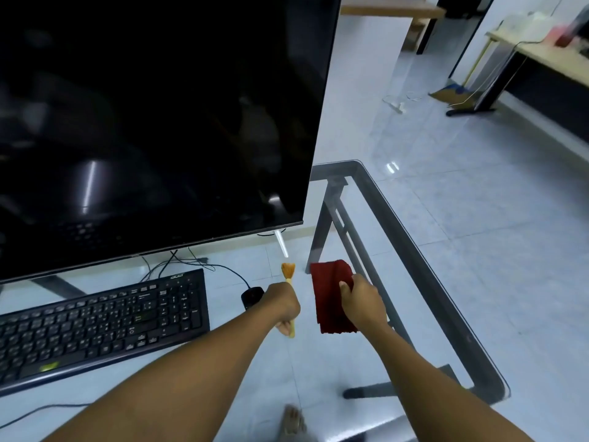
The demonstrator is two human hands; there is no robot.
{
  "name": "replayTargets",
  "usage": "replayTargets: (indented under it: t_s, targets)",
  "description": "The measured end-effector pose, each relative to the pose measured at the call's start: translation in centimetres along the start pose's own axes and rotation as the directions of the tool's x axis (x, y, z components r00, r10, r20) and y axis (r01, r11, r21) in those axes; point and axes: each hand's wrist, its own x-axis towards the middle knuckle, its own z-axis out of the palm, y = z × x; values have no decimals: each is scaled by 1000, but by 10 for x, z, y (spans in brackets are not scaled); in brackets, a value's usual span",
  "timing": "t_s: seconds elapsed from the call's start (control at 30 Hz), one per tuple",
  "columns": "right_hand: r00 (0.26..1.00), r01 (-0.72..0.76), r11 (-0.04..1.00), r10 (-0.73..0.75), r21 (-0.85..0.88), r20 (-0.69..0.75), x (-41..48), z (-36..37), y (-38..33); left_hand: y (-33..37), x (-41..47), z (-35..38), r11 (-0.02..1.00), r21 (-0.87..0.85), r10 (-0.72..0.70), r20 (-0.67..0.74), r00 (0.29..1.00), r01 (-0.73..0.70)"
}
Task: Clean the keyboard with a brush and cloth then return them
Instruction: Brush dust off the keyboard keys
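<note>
Our left hand (pixel 283 304) fists round the brush (pixel 288 271), bristles up, right of the keyboard (pixel 95 327); our right hand (pixel 363 303) pinches the red cloth (pixel 328 291), seemingly resting on the glass table (pixel 401 240).

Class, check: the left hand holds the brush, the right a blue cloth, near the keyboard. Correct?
No: the head view shows the cloth is red, not blue. The left hand holds the brush, the right hand the cloth, near the keyboard.
</note>
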Motion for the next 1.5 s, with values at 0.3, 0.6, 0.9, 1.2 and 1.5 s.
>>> replayTargets:
  t_s: [0.3,0.6,0.9,1.2,1.5]
  targets:
    - [998,-17,963,-2,-269,-69,16,2,12,5,18,6,999,21,-24,-22,999,25]
    - [943,323,929,-301,-179,139,-13,34,-57,3,18,-21,995,47,87,-42,995,-85]
    - [962,142,955,-71,-261,262,-29,50,-101,-61,20,-110,924,239,361,-296,884,-298]
    - [904,406,914,-405,19,137,-79,64,-239,-209,-8,-180,818,505,547,-538,641,-275]
    - [975,81,737,-199,671,101,-143,108,-333,-405,-6,-253,892,235,392,-829,399,-387]
